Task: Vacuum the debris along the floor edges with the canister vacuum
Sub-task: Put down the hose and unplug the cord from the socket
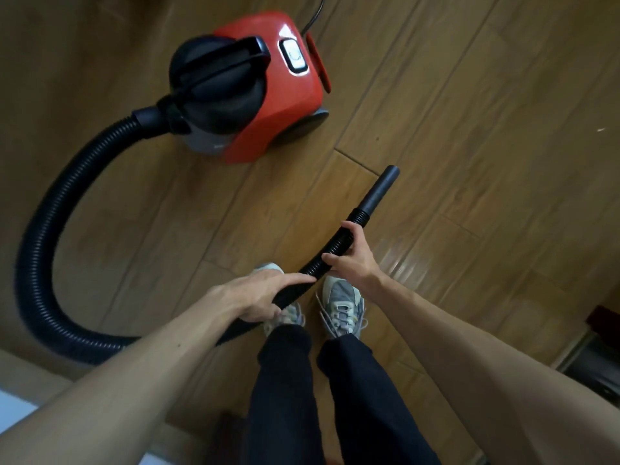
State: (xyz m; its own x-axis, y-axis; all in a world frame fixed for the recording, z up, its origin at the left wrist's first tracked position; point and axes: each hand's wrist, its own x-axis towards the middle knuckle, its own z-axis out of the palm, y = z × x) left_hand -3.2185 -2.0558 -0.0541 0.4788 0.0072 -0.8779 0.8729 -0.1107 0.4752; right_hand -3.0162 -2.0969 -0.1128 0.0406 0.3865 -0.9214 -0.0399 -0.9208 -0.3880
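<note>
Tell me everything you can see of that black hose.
The hose is black, ribbed and plastic-looking. It leaves the red canister vacuum, loops wide over the wooden floor and rises to the person, whose left hand and right hand both grip it near its smooth end tube, which carries no nozzle.

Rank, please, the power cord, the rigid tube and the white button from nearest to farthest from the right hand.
1. Rigid tube, just beyond the right hand.
2. White button, atop the red canister.
3. Power cord, behind it.
</note>
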